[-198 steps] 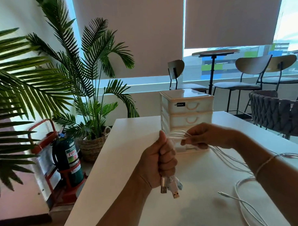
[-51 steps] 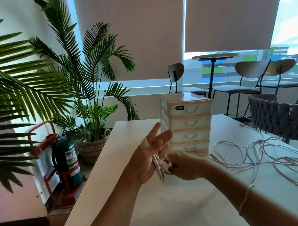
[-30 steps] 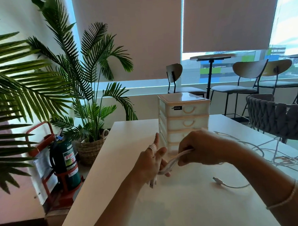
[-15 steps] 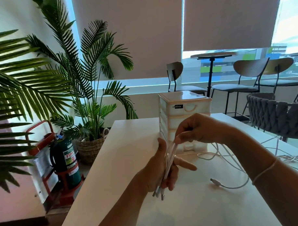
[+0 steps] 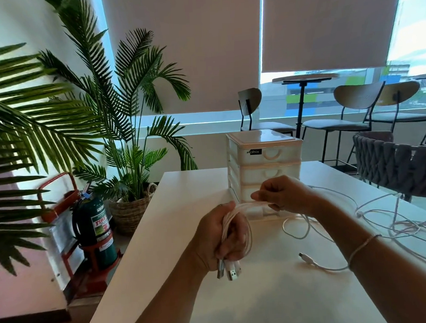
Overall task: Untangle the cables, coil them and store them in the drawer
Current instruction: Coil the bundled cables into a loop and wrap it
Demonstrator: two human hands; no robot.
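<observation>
fingers (image 5: pixel 230 243) of the left hand (image 5: pixel 219 238) were curled tight round a bundle of thin white usb cables (image 5: pixel 227 227), plugs hanging below; the right hand (image 5: pixel 281 197) pinched the strands taut before the closed cream plastic drawer tower (image 5: pixel 265 164). loose cable on the white bench (image 5: pixel 162 247) could snag and drag knots into the coil.

A white rectangular tabletop (image 5: pixel 185 234) fills the foreground. Left of it, a tall green palm (image 5: pixel 122 96) stands in a woven basket pot (image 5: pixel 129 212), with a dark green fire extinguisher (image 5: pixel 98 228) on a red stand farther left. Behind the table, two beige roller blinds (image 5: pixel 323 27) half cover bright windows. Beneath them stand a round high table (image 5: pixel 303 78) and wooden-backed chairs (image 5: pixel 354 100). A grey woven chair (image 5: pixel 398 164) sits right.
</observation>
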